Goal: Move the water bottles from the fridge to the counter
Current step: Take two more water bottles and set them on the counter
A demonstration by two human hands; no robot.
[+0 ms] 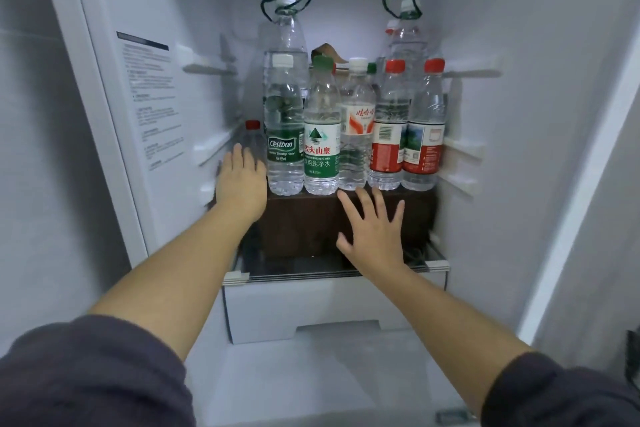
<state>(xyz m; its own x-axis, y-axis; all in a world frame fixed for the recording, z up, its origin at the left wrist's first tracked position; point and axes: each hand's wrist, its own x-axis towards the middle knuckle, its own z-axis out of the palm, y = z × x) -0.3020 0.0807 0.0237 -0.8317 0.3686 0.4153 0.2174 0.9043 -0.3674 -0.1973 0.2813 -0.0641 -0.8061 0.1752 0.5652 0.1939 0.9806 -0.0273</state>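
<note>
Several water bottles stand in a row on a dark brown box [301,222] inside the open fridge: a Cestbon bottle [284,135], a green-label bottle [321,139], a white-capped bottle [356,135] and two red-label bottles [388,139] [425,135]. Two tall bottles with green cord handles [284,28] [407,28] stand behind. A small red-capped bottle [252,137] sits low at the left. My left hand [240,184] reaches in front of that small bottle, fingers together, holding nothing. My right hand [375,229] is spread open below the row, in front of the box.
White fridge walls with shelf rails [464,149] close in on both sides. A glass shelf edge [346,274] and a white drawer [311,308] lie below the box. A printed label [152,100] covers the left wall. A brown object [327,53] shows behind the bottles.
</note>
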